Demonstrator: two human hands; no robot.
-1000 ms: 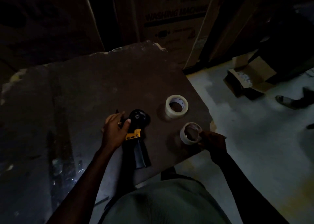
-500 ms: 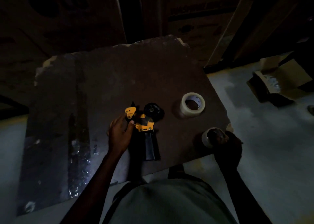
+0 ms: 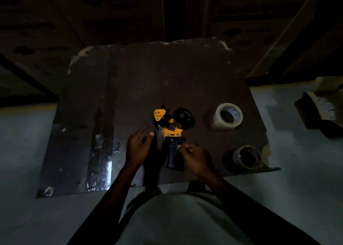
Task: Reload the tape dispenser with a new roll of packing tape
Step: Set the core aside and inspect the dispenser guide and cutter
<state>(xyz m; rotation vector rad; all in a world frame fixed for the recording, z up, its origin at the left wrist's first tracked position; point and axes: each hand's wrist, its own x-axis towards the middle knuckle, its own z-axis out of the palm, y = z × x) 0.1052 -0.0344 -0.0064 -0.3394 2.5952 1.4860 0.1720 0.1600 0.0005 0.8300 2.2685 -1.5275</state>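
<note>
Both forearms reach forward from the bottom of the view over a dark, worn surface (image 3: 185, 73). The left hand (image 3: 138, 148) hovers with the palm down and the fingers loosely spread and relaxed, gripping nothing; its fingertips point forward and slightly to the right. The right hand (image 3: 194, 158) sits just across from it, knuckles up, fingers curled inward, with the fingertips at the right edge of the dispenser's handle; in the dim light it is not clear whether they actually pinch it.

The tape dispenser (image 3: 171, 133) lies flat between the two hands and just ahead of them. Its dark handle runs back toward the person, between the wrists, while the orange frame and the bare black spool hub lie beyond the fingertips.

A full whitish tape roll (image 3: 228, 118) lies flat ahead of the right hand and off to its right, well apart from the dispenser. A darker, nearly spent roll (image 3: 247, 157) lies directly to the right of the right hand, near the surface's chipped front corner. Cardboard boxes (image 3: 250, 21) stand in shadow beyond the surface.
</note>
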